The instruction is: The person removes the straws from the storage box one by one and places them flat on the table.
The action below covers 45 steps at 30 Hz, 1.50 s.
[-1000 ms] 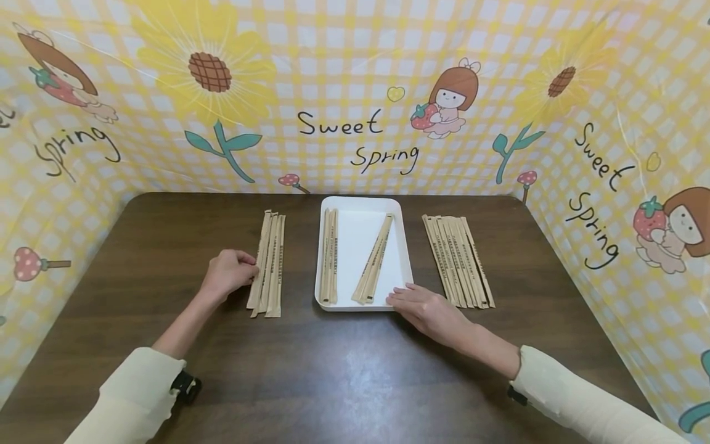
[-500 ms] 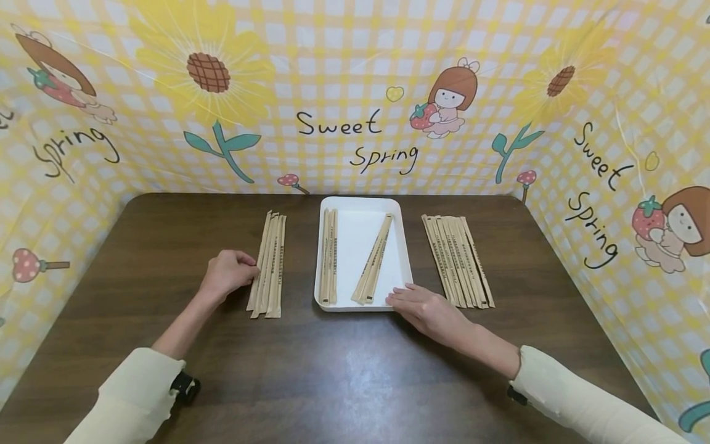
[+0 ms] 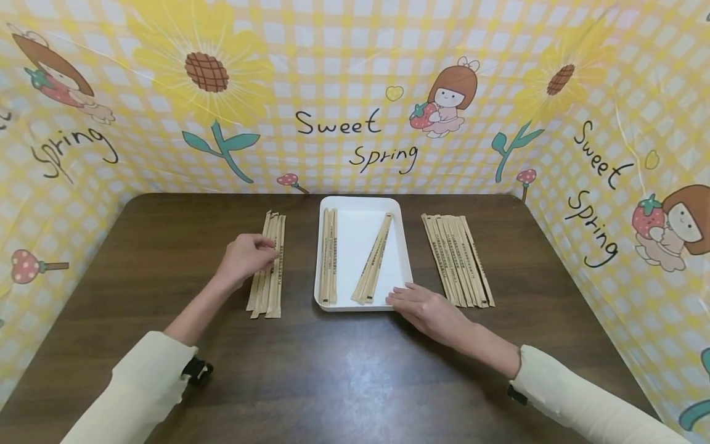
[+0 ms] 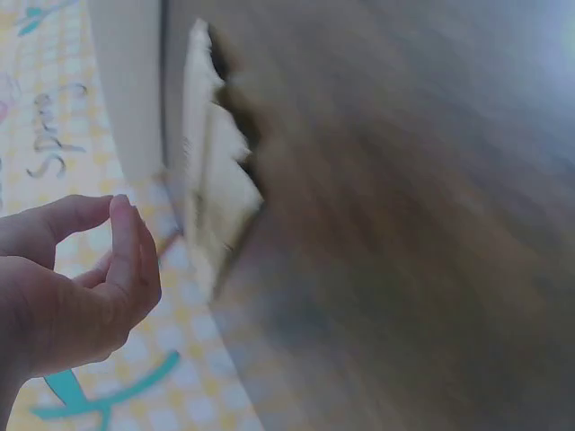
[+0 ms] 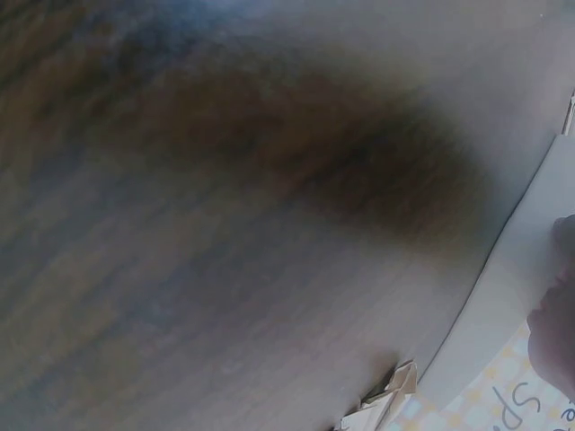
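Since the earlier frame, the L hand (image 3: 244, 259) has moved right, from the L edge of a bundle of printed kraft-paper sleeves (image 3: 273, 296) to over its middle. L wrist view: bent thumb & fingers meet at the tips, above the bundle w/ nothing visible btwn them. Risk: lowering the fingertips (image 4: 121, 208) off-line could nudge the overlapping sleeves apart, or a pinch could catch two, since they lie so close.

Next, centre of a dark wood-look table (image 3: 310, 382): white tray (image 3: 355, 307) holding a narrow group (image 3: 330, 256) along its L wall &, right of that, a slanted pair (image 3: 370, 264), nearly meeting at the far end. Sleeves' contents hidden.

R hand (image 3: 429, 310): fingers extended, not clenched, resting at the tray's near R corner, grasping nothing. Too hard a push there might slide the tray & jostle the slanted pair.

Far R: a wider row (image 3: 458, 262) on the table; a forearm swing could disturb it.
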Tool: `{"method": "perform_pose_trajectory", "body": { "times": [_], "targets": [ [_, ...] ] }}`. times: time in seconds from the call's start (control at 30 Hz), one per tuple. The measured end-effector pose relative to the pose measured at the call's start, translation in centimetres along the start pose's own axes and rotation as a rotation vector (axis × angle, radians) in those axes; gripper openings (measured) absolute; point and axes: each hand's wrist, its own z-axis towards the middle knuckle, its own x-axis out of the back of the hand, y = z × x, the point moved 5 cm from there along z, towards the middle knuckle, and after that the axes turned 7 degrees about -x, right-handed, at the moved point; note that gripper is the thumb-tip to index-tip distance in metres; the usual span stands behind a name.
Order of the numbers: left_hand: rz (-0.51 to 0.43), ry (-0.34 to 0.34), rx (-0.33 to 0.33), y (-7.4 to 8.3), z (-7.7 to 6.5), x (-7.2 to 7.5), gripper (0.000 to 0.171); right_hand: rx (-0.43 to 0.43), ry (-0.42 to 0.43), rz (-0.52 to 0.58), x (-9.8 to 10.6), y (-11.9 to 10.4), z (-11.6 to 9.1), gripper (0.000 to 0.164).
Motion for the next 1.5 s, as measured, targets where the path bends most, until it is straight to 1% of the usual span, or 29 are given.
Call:
{"method": "perform_pose_trajectory", "body": {
  "times": [0.1, 0.23, 0.3, 0.37, 0.43, 0.6, 0.7, 0.8, 0.9, 1.03, 1.1, 1.13, 1.17, 1.2, 1.27, 1.3, 1.33, 1.37, 1.4, 1.43, 1.5],
  "targets": [
    [0.015, -0.033, -0.034, 1.9, 0.6, -1.2, 0.038, 0.003, 0.001, 0.000, 0.0, 0.0, 0.0, 0.038],
    [0.004, -0.067, -0.081, 4.2, 1.2, -3.1, 0.037, 0.017, 0.011, -0.003, -0.1, 0.0, -0.1, 0.040],
    [-0.010, -0.078, -0.106, 5.2, 1.6, -4.1, 0.035, 0.020, 0.014, -0.002, 0.0, 0.0, -0.2, 0.040],
    [-0.003, -0.080, -0.132, 6.1, 1.9, -5.0, 0.033, 0.026, 0.018, -0.001, 0.0, 0.0, -0.2, 0.041],
    [0.005, -0.085, -0.147, 7.0, 2.2, -5.8, 0.030, 0.032, 0.020, -0.002, 0.0, 0.0, -0.2, 0.042],
    [0.025, -0.112, -0.155, 8.8, 2.8, -7.9, 0.032, 0.033, 0.013, -0.002, -0.2, 0.1, 0.0, 0.042],
    [0.028, -0.131, -0.173, 9.3, 3.2, -9.2, 0.034, 0.024, 0.006, -0.003, -0.2, 0.1, 0.0, 0.041],
    [0.049, -0.132, -0.191, 9.5, 3.6, -10.3, 0.032, 0.018, -0.001, -0.006, -0.3, 0.1, 0.0, 0.040],
    [0.091, -0.132, -0.201, 9.5, 3.9, -11.4, 0.031, 0.016, 0.005, -0.010, -0.3, 0.1, 0.0, 0.041],
    [0.146, -0.145, -0.207, 9.3, 4.1, -12.9, 0.029, 0.016, 0.013, -0.009, -0.2, 0.2, -0.2, 0.041],
    [0.156, -0.157, -0.203, 9.2, 4.0, -13.6, 0.013, 0.018, 0.017, -0.008, -0.2, 0.2, -0.2, 0.042],
    [0.157, -0.158, -0.199, 9.1, 3.9, -13.8, 0.012, 0.020, 0.018, -0.010, -0.2, 0.2, -0.2, 0.041],
    [0.159, -0.160, -0.199, 9.1, 3.9, -14.1, 0.007, 0.020, 0.019, -0.011, -0.2, 0.2, -0.2, 0.041],
    [0.159, -0.158, -0.197, 9.1, 3.9, -14.4, 0.008, 0.020, 0.018, -0.010, -0.2, 0.2, -0.2, 0.041],
    [0.167, -0.170, -0.189, 9.0, 4.0, -14.9, 0.022, 0.021, 0.021, -0.011, -0.2, 0.2, -0.2, 0.041],
    [0.174, -0.168, -0.189, 9.0, 4.0, -15.0, 0.019, 0.019, 0.020, -0.010, -0.2, 0.2, -0.2, 0.040],
    [0.181, -0.166, -0.189, 9.1, 4.0, -15.1, 0.011, 0.016, 0.018, -0.009, -0.2, 0.2, -0.2, 0.040],
    [0.186, -0.168, -0.191, 9.2, 4.0, -15.2, 0.012, 0.013, 0.016, -0.008, -0.2, 0.2, -0.2, 0.040],
    [0.194, -0.168, -0.190, 9.2, 3.9, -15.3, 0.002, 0.012, 0.015, -0.008, -0.2, 0.2, -0.2, 0.040],
    [0.199, -0.172, -0.189, 9.3, 3.9, -15.3, 0.003, 0.010, 0.013, -0.009, -0.3, 0.3, -0.2, 0.039],
    [0.197, -0.164, -0.191, 9.4, 3.7, -15.4, 0.018, 0.003, 0.006, -0.007, -0.3, 0.3, -0.2, 0.039]
  ]
}}
